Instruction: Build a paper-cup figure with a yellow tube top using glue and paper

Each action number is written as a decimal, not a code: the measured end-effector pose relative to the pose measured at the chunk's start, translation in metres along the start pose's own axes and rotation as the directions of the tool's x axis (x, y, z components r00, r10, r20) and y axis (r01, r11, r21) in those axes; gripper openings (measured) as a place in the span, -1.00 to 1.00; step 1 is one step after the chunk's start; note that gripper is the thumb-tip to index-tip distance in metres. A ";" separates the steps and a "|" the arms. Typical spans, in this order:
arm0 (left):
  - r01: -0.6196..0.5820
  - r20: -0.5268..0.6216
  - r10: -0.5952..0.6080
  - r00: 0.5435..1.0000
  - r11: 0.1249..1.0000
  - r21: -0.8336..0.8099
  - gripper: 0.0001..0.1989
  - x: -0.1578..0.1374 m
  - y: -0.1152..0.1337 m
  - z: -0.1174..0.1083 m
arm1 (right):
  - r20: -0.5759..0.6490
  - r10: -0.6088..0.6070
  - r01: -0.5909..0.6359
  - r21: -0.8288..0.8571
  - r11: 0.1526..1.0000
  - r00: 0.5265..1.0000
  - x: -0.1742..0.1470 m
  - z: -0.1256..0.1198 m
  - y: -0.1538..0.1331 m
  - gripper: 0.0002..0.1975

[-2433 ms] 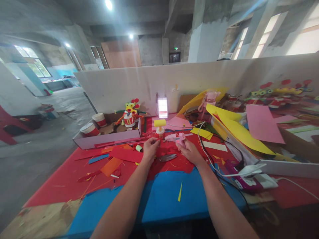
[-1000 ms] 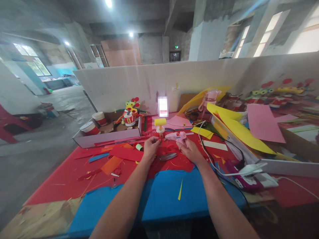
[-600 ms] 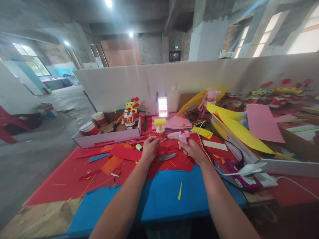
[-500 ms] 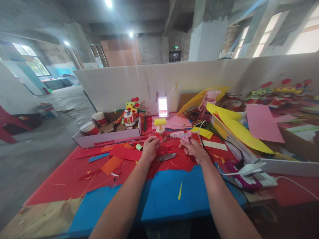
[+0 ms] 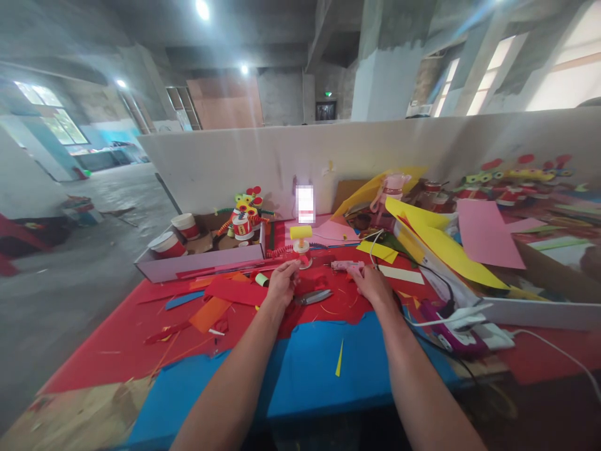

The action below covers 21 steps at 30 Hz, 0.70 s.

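My left hand [image 5: 282, 282] is closed, thumb and fingertips pinched together just in front of a small paper-cup figure [image 5: 303, 257] topped by a yellow paper roll [image 5: 301, 233]. Whatever sits in the pinch is too small to make out. On the right, my right hand [image 5: 374, 285] is closed around the handle end of a pink glue gun [image 5: 346, 266], which lies low and nearly flat over the red table cover, nozzle pointing left. Grey scissors [image 5: 314, 297] lie between my hands. A pale green paper roll [image 5: 261, 279] is left of my left hand.
At the left, a shallow box [image 5: 201, 262] holds cups and a finished paper figure [image 5: 244, 216]. Yellow sheets [image 5: 436, 250] fill a box on the right, beside a purple power strip [image 5: 446, 329] with cables. Red and orange paper scraps [image 5: 211, 313] cover the left side.
My right hand has lowered and turned the glue gun, which now lies flatter and slightly further right. My left hand stays pinched near the cup figure, with a slight shift.
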State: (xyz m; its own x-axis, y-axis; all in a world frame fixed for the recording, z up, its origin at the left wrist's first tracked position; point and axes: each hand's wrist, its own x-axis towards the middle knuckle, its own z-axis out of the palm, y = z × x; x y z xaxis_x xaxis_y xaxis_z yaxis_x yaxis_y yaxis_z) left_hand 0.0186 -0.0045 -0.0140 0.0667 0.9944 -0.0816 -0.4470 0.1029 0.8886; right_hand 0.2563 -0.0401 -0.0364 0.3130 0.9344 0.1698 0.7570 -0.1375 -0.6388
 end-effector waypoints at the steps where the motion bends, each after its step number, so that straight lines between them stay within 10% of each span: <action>1: 0.007 -0.001 -0.007 1.000 1.000 0.002 -0.63 0.000 0.000 0.000 | -0.044 0.030 -0.031 -0.013 0.999 0.999 -0.001 -0.002 -0.002 -0.65; 6: 0.045 0.034 -0.044 0.998 0.999 -0.023 -0.61 -0.003 -0.002 0.004 | -0.178 -0.058 0.107 0.280 0.954 0.982 -0.008 0.006 -0.038 -0.68; 11: 0.083 0.049 -0.080 0.996 0.995 -0.052 -0.58 -0.006 -0.006 0.009 | 0.120 -0.080 -0.065 0.864 0.499 0.989 -0.018 0.043 -0.097 -0.54; 15: 0.089 0.021 -0.088 0.996 0.994 -0.067 -0.56 -0.007 -0.009 0.013 | 0.048 -0.058 -0.029 0.954 0.297 0.997 -0.020 0.066 -0.120 -0.62; 21: -0.032 0.026 0.028 0.999 0.992 0.126 -0.56 -0.010 -0.009 0.013 | -0.102 0.061 0.066 0.899 0.434 0.993 0.017 0.051 -0.094 -0.66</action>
State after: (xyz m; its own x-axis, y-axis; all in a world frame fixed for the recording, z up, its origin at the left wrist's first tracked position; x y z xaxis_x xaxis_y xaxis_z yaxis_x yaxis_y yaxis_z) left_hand 0.0334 -0.0159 -0.0153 0.0774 0.9960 -0.0443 -0.3331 0.0677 0.9405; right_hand 0.1612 0.0056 -0.0120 0.4158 0.8857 0.2065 -0.1665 0.2973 -0.9402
